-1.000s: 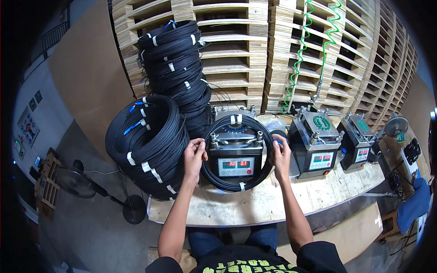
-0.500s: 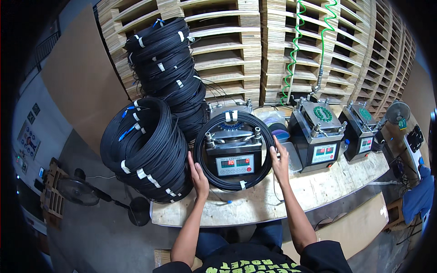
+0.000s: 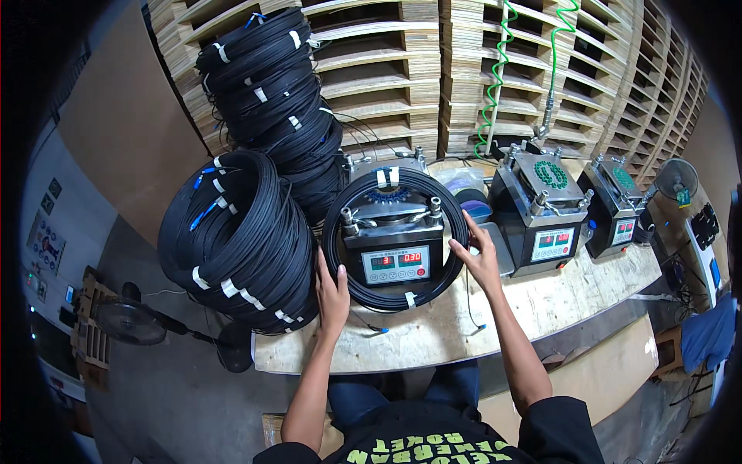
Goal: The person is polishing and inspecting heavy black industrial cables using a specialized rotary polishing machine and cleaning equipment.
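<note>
A round coil of black cable (image 3: 384, 302), bound with white tape, stands on edge between my hands. My left hand (image 3: 332, 296) grips its lower left side, thumb toward the ring and fingers against the outside. On the right rim, my right hand (image 3: 481, 254) holds the coil between thumb and fingers. Through the ring shows a black and steel machine (image 3: 395, 242) with a lit display panel. Two loose cable ends hang below the coil, a blue-tipped one (image 3: 379, 330) near my left hand and another blue tip (image 3: 481, 327) below my right hand.
A leaning stack of black cable coils (image 3: 255, 263) stands at the left, with a taller stack (image 3: 267, 93) behind it. Two similar machines (image 3: 541, 220) (image 3: 614, 209) stand right on the wooden table (image 3: 433, 340). Pallets (image 3: 379, 69) rise behind; a floor fan (image 3: 127, 321) is at left.
The view has shifted slightly. My right hand has moved a little up the rim, its thumb farther in. The display reads differently, and the blue tip below my right hand now shows.
</note>
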### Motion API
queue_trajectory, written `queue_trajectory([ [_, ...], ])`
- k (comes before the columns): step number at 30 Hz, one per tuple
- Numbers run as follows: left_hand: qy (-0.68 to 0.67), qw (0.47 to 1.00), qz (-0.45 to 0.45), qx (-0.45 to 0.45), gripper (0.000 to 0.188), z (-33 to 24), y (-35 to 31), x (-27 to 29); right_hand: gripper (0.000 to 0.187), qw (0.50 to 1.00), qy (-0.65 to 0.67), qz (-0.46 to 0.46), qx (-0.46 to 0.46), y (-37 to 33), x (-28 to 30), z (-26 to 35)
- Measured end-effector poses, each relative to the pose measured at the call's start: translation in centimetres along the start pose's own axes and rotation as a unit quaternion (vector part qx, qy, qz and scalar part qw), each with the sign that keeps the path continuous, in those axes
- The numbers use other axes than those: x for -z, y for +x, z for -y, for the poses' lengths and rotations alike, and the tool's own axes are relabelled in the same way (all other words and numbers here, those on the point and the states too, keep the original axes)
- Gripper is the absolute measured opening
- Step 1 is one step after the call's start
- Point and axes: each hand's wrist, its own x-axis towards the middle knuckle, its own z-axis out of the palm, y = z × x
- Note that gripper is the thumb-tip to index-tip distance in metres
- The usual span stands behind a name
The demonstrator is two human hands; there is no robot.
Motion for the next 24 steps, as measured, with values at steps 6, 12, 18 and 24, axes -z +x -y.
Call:
queue_trajectory([
  [6, -0.050, 0.998, 0.024, 0.032, 0.063, 0.3, 0.4, -0.7, 0.068, 0.993, 0.111, 0.008, 0.036, 0.8, -0.1, -0.8],
  [12, -0.058, 0.998, 0.027, 0.017, 0.061, -0.7, 1.2, 0.7, 0.067, 0.991, 0.124, 0.018, 0.039, 0.9, 1.1, 0.5],
  [18, -0.081, 0.996, 0.026, -0.013, 0.059, -4.0, 1.3, 5.0, 0.067, 0.989, 0.141, 0.012, 0.040, -1.3, 3.2, 4.1],
  [24, -0.025, 0.988, 0.112, 0.107, 0.059, -7.1, -4.8, 11.2, 0.069, 0.998, 0.051, 0.043, 0.022, -9.0, 4.9, 8.5],
])
